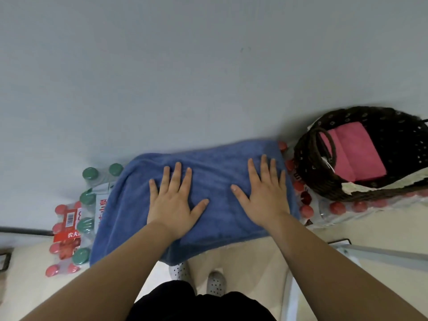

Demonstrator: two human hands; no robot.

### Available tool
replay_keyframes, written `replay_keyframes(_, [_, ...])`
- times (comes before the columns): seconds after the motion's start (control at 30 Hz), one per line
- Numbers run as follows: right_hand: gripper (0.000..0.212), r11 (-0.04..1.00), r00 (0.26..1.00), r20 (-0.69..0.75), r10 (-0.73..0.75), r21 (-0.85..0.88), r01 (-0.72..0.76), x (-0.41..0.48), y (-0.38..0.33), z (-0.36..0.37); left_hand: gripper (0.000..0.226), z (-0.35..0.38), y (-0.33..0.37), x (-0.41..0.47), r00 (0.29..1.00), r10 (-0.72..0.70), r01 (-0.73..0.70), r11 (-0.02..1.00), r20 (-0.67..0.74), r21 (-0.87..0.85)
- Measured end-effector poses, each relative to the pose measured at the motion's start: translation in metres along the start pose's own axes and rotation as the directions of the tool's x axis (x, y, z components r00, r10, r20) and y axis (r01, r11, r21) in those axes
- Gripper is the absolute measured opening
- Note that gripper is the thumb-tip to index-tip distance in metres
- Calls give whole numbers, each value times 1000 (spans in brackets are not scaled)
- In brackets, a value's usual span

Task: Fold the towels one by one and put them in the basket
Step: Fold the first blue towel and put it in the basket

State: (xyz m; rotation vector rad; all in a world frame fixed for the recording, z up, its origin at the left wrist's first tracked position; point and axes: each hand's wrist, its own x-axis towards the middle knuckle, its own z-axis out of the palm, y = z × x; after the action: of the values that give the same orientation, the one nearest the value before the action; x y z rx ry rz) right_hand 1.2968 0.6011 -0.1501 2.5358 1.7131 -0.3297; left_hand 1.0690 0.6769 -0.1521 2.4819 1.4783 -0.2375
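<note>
A blue towel [215,172] lies spread flat over packs of bottled water in the middle of the view, its near edge hanging down. My left hand [173,200] rests palm down on its left half, fingers spread. My right hand [264,193] lies flat on its right half, fingers also apart. Neither hand grips the cloth. At the right stands a dark woven basket [308,179] with a handle; a folded pink towel [356,154] lies inside it.
Green-capped bottles [89,174] and a red-capped bottle pack [63,230] stand left of the blue towel. More red-capped bottles [305,210] sit under the basket. A grey wall fills the upper view. A metal frame [382,254] runs at lower right; my feet are below.
</note>
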Motion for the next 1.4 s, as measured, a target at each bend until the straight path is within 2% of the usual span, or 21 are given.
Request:
replay_keyframes(0.2, [94, 1000, 1000, 15, -19, 7, 19, 9, 13, -4, 89, -8, -2, 5, 999, 50, -50, 999, 0, -6])
replay_keyframes(0.3, [93, 999, 999, 18, -43, -3, 43, 9, 22, -4, 81, -15, -13, -17, 993, 1, -9, 998, -119, -63])
replay_keyframes(0.4, [90, 999, 999, -6, -46, -17, 46, 5, 18, -10, 64, -24, -38, -50, 940, -171, 132, 980, -297, -148])
replay_keyframes(0.5, [87, 980, 978, -70, -196, 27, 198, -9, -24, -19, 45, -28, -69, -81, 818, -387, 302, 919, -426, -254])
replay_keyframes(0.57, [87, 944, 948, -57, -315, 85, 318, -20, -61, -22, 36, -23, -89, -98, 745, -527, 430, 848, -408, -311])
replay_keyframes(0.63, [85, 907, 915, -34, -401, 124, 402, -32, -95, -21, 31, -19, -102, -111, 714, -633, 528, 768, -300, -363])
replay_keyframes(0.73, [83, 864, 866, 38, -498, 107, 492, -45, -132, -8, 30, -19, -103, -124, 743, -642, 572, 756, -190, -317])
replay_keyframes(0.83, [83, 852, 845, 111, -523, 55, 521, -48, -148, 10, 22, -20, -101, -123, 749, -638, 600, 768, -180, -225])
replay_keyframes(0.9, [82, 854, 851, 98, -516, -15, 519, -48, -148, 18, 18, -24, -98, -118, 766, -612, 582, 790, -195, -192])
replay_keyframes(0.97, [82, 864, 865, 69, -498, -46, 501, -48, -147, 21, 14, -29, -99, -112, 778, -600, 535, 789, -188, -304])
replay_keyframes(1.03, [84, 883, 884, 49, -465, -39, 467, -49, -147, 21, 12, -34, -109, -108, 765, -629, 507, 719, -135, -476])
replay_keyframes(1.1, [86, 897, 897, 50, -439, -28, 441, -50, -147, 19, 10, -40, -127, -103, 747, -653, 488, 667, -125, -563])
replay_keyframes(1.17, [85, 898, 897, 88, -434, -44, 439, -50, -147, 18, 9, -49, -147, -100, 760, -639, 477, 674, -120, -564])
replay_keyframes(1.3, [88, 903, 905, 80, -418, -72, 423, -50, -149, 18, 10, -67, -182, -96, 862, -490, 364, 779, -132, -511])
replay_keyframes(1.37, [89, 907, 909, 92, -407, -74, 414, -49, -150, 19, 15, -68, -197, -97, 903, -428, 351, 793, -45, -499])
replay_keyframes(1.4, [89, 910, 912, 93, -400, -77, 407, -49, -150, 19, 20, -66, -203, -97, 906, -422, 369, 767, 20, -525])
